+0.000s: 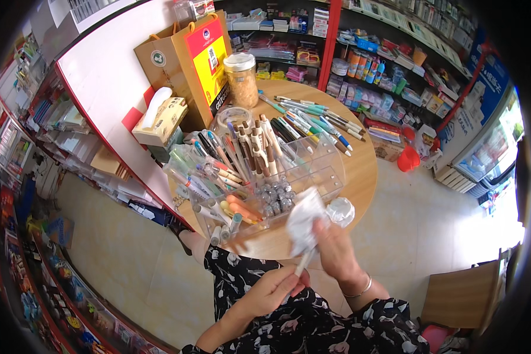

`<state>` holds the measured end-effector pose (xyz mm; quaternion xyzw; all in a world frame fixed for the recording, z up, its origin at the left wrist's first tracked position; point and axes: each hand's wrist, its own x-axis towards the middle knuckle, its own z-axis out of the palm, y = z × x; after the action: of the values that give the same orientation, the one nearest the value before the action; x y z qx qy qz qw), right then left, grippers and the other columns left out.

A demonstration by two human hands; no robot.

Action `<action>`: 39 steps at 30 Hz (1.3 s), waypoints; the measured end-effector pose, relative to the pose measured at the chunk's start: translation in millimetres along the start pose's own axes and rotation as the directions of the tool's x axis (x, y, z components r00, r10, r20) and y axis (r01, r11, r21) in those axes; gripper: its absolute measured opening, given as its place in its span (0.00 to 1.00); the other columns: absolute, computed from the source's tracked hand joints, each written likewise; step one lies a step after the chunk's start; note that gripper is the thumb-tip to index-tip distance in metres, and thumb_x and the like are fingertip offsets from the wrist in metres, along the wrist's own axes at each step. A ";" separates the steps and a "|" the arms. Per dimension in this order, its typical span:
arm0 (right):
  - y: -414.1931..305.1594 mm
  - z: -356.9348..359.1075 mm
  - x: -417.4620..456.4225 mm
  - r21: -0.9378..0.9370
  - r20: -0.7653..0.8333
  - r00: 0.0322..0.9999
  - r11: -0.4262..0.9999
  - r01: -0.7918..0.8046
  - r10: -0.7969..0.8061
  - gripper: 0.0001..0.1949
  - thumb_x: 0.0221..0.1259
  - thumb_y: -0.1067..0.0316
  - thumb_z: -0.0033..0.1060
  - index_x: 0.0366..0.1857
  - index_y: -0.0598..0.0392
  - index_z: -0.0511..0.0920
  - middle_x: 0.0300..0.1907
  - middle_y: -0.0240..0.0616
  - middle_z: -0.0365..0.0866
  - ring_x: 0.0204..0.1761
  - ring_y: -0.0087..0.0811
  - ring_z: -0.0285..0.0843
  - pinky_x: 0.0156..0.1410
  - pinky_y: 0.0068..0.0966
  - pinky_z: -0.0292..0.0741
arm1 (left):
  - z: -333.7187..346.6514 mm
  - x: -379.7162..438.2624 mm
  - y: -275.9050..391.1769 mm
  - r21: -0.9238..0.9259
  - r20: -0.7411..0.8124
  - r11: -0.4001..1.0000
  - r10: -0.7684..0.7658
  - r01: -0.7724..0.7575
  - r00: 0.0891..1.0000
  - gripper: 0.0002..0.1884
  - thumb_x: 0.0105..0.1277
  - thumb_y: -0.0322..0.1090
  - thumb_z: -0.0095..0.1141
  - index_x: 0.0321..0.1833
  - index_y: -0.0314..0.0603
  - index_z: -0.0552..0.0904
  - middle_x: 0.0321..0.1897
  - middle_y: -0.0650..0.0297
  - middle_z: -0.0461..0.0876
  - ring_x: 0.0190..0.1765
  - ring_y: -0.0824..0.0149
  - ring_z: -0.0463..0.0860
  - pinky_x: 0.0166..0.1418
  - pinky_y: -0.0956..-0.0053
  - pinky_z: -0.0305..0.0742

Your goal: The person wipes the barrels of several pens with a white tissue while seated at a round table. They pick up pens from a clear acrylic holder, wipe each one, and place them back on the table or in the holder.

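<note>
My left hand (272, 290) is closed around a light-coloured pen (304, 264), held at a slant over my lap. Above it, my right hand (336, 248) grips a crumpled white tissue (305, 217) at the pen's upper end; this part is blurred. Just beyond, a clear plastic pen organizer (323, 177) stands on the round wooden table (365, 177), packed on its left and middle with pens, among them brown and cream ones (256, 150). Many loose pens (318, 121) lie behind it. A crumpled white wad (340, 211) rests at the organizer's right corner.
A paper gift bag (177, 66), a lidded jar (240, 84), a clear round container (235, 117) and a tissue box (161, 119) stand at the table's back left. Stocked shelves (283, 57) surround the table. A red bucket (408, 159) is on the floor to the right.
</note>
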<state>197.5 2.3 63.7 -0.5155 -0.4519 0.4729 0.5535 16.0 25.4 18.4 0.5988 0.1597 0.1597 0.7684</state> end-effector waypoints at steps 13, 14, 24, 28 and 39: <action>-18.7 -15.6 2.7 0.018 -0.048 0.999 1.000 -0.010 0.011 0.12 0.67 0.67 0.61 0.50 0.61 0.79 0.33 0.28 0.82 0.29 0.14 0.75 0.34 0.14 0.73 | 4.7 15.2 -13.1 0.152 -0.275 0.965 0.247 -0.212 0.929 0.19 0.75 0.33 0.47 0.65 0.35 0.72 0.46 0.60 0.77 0.34 0.75 0.73 0.39 0.85 0.69; -23.9 -26.0 11.6 -0.166 -0.206 0.976 0.986 0.030 -0.064 0.11 0.66 0.66 0.62 0.47 0.59 0.80 0.29 0.27 0.81 0.27 0.14 0.74 0.31 0.14 0.71 | 7.9 20.3 -12.0 0.169 -0.333 0.944 0.324 -0.282 0.886 0.20 0.74 0.32 0.48 0.66 0.35 0.71 0.52 0.58 0.75 0.35 0.75 0.73 0.40 0.85 0.69; -84.4 -28.8 139.0 -0.586 0.034 0.699 0.552 0.593 -0.714 0.07 0.62 0.72 0.59 0.41 0.62 0.77 0.33 0.50 0.76 0.34 0.46 0.75 0.40 0.33 0.71 | 1.3 26.2 -11.1 0.459 -0.257 0.865 0.349 -0.204 0.901 0.17 0.68 0.24 0.52 0.60 0.35 0.77 0.58 0.60 0.73 0.41 0.76 0.76 0.37 0.86 0.69; -61.5 -27.7 161.7 -0.729 0.173 0.780 0.454 0.512 -0.602 0.11 0.63 0.66 0.58 0.34 0.66 0.75 0.34 0.56 0.79 0.35 0.53 0.77 0.40 0.39 0.73 | -6.0 26.3 -23.8 0.474 -0.270 0.865 0.321 -0.165 0.908 0.14 0.69 0.23 0.51 0.56 0.33 0.79 0.54 0.61 0.77 0.40 0.76 0.78 0.38 0.85 0.71; -83.4 -125.6 168.7 -0.252 -0.322 0.824 0.881 0.400 -0.466 0.11 0.69 0.62 0.57 0.48 0.56 0.80 0.28 0.23 0.74 0.30 0.14 0.68 0.35 0.15 0.67 | -11.4 27.8 -27.5 0.239 -0.346 0.966 0.176 -0.095 0.922 0.13 0.70 0.21 0.48 0.55 0.31 0.79 0.49 0.60 0.76 0.36 0.74 0.80 0.36 0.84 0.71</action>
<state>350.7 149.5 141.5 -0.5255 -0.4832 0.1864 0.6750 37.5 41.1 -12.4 0.6490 0.2739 0.3023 0.6421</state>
